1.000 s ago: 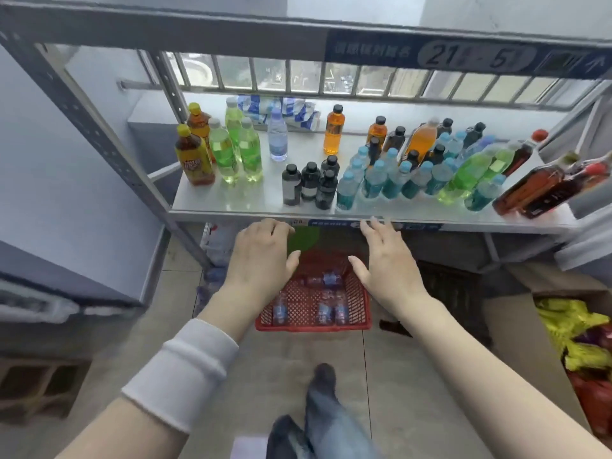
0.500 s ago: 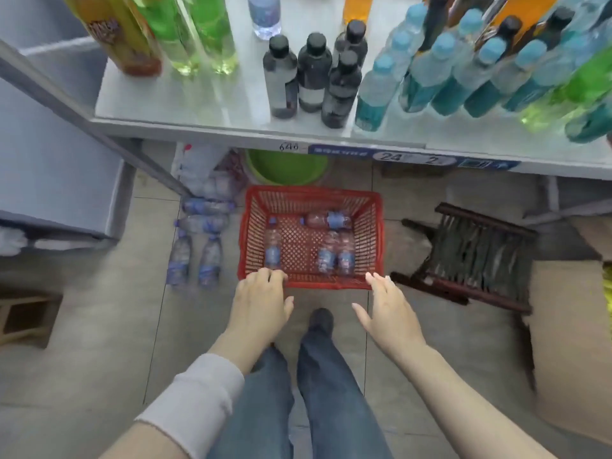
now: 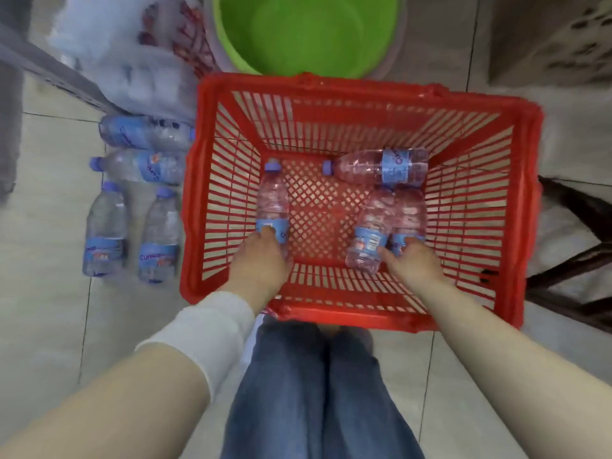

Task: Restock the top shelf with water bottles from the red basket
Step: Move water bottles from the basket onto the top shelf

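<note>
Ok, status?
Left hand grips left bottle. Right hand grips right bottle. Basket holds four. Nothing in the way.

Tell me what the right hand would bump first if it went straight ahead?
The right hand would first meet the pair's right-hand water bottle, which its fingers seem to touch.

A shop: red shopping basket, spare water bottles on floor.

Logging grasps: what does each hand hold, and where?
Left hand grips the lone left bottle at its labelled bottom end; right hand grips the rightmost bottle likewise.
</note>
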Demonstrator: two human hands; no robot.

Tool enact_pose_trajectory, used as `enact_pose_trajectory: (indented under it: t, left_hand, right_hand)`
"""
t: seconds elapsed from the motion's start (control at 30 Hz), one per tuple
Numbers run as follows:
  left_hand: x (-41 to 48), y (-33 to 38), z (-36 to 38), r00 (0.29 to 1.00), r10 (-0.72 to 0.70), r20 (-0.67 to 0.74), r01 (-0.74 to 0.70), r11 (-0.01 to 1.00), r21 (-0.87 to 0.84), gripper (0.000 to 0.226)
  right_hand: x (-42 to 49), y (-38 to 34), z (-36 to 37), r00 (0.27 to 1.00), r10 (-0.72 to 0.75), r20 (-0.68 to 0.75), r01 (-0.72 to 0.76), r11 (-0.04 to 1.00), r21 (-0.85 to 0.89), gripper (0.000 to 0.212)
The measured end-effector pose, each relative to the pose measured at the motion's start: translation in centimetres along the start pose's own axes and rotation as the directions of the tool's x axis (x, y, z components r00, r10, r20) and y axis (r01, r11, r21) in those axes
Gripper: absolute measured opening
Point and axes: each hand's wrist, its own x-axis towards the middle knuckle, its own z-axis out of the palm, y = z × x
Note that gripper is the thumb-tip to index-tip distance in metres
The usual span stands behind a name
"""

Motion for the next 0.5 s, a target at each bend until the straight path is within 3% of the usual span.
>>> enact_pose_trajectory:
  t: [0.13, 0.23, 0.37, 0.5]
  left_hand:
    - [6.5, -1.0, 4.9, 0.983, -0.179, 0.047, 0.185, 0.957, -0.222, 0.049]
    - [9.4, -1.4, 7.0, 0.953, -0.298, 0.053, 0.302, 0.940, -0.155, 0.052]
    - [10.5, -1.3, 8.0, 0.919, -0.393, 0.004, 0.392, 0.915, -0.101, 0.073]
    - [11.5, -1.4, 8.0, 0.888, -0.434, 0.153, 0.458, 0.804, -0.378, 0.077]
  right_hand:
    - [6.4, -0.2, 2.3, 0.994, 0.107, 0.006, -0.108, 0.993, 0.050, 0.053]
    - [9.1, -0.5, 3.5, 0.988, 0.154, -0.017, -0.153, 0.986, 0.064, 0.056]
    - [10.1, -0.5, 5.5, 0.977, 0.194, -0.083, -0.183, 0.975, 0.126, 0.064]
    - [10.2, -0.6, 6.5, 0.953, 0.303, 0.006, -0.294, 0.920, 0.259, 0.074]
